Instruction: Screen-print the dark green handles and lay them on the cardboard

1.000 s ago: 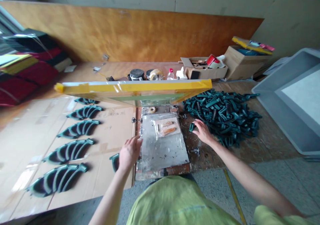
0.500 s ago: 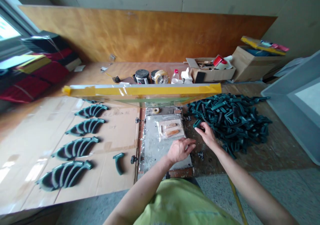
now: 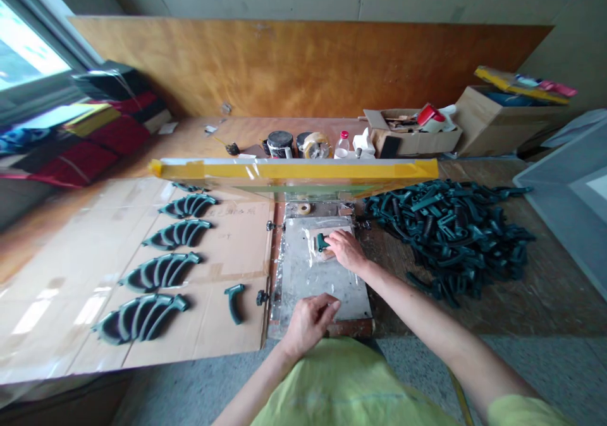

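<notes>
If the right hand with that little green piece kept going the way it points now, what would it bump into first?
The right hand points left and slightly away across the plastic-covered plate, holding a green plastic handle. Beyond the plate's left edge it would probably meet the small black knob, then the cardboard sheet; depth is uncertain.

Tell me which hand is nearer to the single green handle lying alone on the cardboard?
Left. The left hand rests just right of the green handle, at the plate's front edge; the right hand is farther, up on the plate.
</notes>
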A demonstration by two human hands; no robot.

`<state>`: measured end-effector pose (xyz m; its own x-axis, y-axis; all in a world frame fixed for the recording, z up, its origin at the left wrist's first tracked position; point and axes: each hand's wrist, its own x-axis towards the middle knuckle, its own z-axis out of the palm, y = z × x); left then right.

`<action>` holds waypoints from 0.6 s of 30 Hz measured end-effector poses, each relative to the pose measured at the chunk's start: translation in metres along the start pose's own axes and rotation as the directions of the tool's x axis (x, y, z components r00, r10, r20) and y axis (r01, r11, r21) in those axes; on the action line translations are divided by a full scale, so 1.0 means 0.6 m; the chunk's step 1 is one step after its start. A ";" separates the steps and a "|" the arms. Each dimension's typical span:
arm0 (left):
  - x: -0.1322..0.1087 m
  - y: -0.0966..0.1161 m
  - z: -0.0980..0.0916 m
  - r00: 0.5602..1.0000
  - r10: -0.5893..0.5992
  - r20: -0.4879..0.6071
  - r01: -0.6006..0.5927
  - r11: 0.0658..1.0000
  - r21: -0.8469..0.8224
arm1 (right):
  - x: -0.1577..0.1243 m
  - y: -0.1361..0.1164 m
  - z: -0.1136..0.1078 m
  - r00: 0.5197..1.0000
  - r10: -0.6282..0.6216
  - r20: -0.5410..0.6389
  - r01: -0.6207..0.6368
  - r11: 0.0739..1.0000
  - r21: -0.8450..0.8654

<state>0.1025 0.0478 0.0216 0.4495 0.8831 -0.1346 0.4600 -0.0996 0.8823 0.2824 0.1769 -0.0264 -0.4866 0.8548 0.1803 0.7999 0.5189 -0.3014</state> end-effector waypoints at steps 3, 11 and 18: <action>-0.024 -0.020 -0.029 0.982 -0.116 -0.148 0.104 0.991 -0.085 | 0.000 -0.009 0.002 0.999 -0.003 0.034 0.005 0.998 -0.066; -0.003 -0.004 -0.149 0.784 -0.214 -0.582 -0.057 0.910 -0.412 | 0.007 -0.036 0.000 0.996 -0.088 0.014 0.089 0.990 -0.106; 0.116 0.099 -0.300 0.687 -0.085 -0.722 -0.470 0.707 -0.529 | -0.002 0.019 0.007 0.996 -0.040 0.079 0.046 0.995 -0.084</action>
<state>0.0233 0.1857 0.1455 -0.2831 0.9459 0.1586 -0.2913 -0.2423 0.9254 0.2907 0.1816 -0.0342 -0.5441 0.8307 0.1178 0.8032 0.5563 -0.2133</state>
